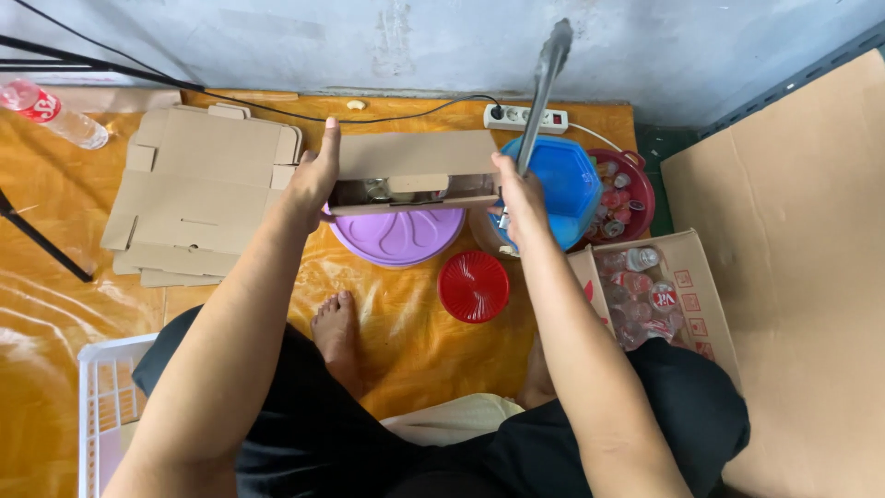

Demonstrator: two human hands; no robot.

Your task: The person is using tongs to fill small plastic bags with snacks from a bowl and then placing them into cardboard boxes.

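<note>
— What is held between the two hands in the head view?

— A small brown cardboard box (415, 175) is gripped at both ends, above a purple round lid (398, 235). The left hand (312, 180) is pressed flat against the box's left end, thumb raised along the edge; the right hand (518, 195) is closed on the right end, and metal tongs (546, 78) are clamped in the same grip, pointing up toward the wall. Small jars can be made out inside the box, though not clearly.

— And the packages around it?

— A stack of flattened brown cartons (198, 189) is laid to the left on the orange plastic sheet (406, 341). A blue six-sided lid (562, 184) is seen just right of the box, partly over a dark red basin (631, 198) filled with small red-labelled bottles. An open carton (687, 295) of the same bottles — red marks printed on its side — is set by the right knee. A red ribbed lid (473, 286) lies near the middle, a plastic bottle (51, 112) with a red label at far left, a white basket (106, 410) at lower left, a white power strip (524, 117) by the wall.
</note>
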